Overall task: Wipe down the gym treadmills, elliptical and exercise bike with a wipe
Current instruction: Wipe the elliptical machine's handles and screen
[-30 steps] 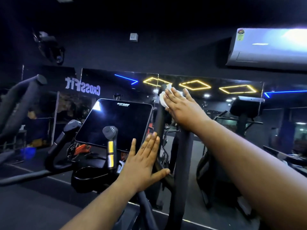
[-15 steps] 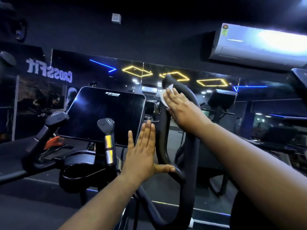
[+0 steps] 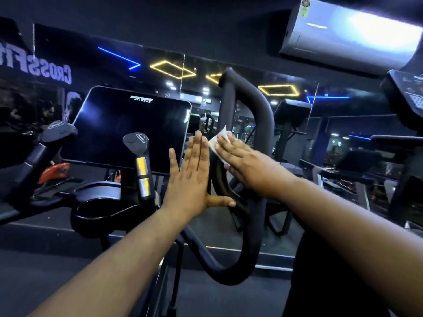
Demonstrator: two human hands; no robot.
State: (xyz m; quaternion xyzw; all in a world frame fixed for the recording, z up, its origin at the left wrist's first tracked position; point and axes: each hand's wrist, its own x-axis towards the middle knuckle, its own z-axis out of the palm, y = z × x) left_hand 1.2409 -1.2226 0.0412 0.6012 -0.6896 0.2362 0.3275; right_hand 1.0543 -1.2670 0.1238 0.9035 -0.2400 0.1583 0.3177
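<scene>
Two hands up on the elliptical's looped handlebar (image 3: 263,124), the black padded one just right of the dark console screen (image 3: 128,129). Right hand (image 3: 247,163) lies flat, fingers (image 3: 225,144) stretched out rather than curled, pressing a white wipe (image 3: 216,139) against the inner bar of the loop, about mid-height. Only a crumpled corner of the wipe peeks out past the fingertips. Left hand (image 3: 192,179) is open too, palm flat against the same bar from the other side, thumb hooked under, holding nothing, looks like it's just bracing.

That wipe seems thin, soft and floppy, so I'd guess it'll bunch or slide if it isn't kept pinned under the palm; wrapping it round the bar would probably grip better. The handlebar looks stiff with a foam-ish, grippy cover, not fragile at all. Its long axis runs close to vertical, the loop's rounded tip pointing up toward the mirror (image 3: 286,106), its bottom curving back down toward the frame.
</scene>
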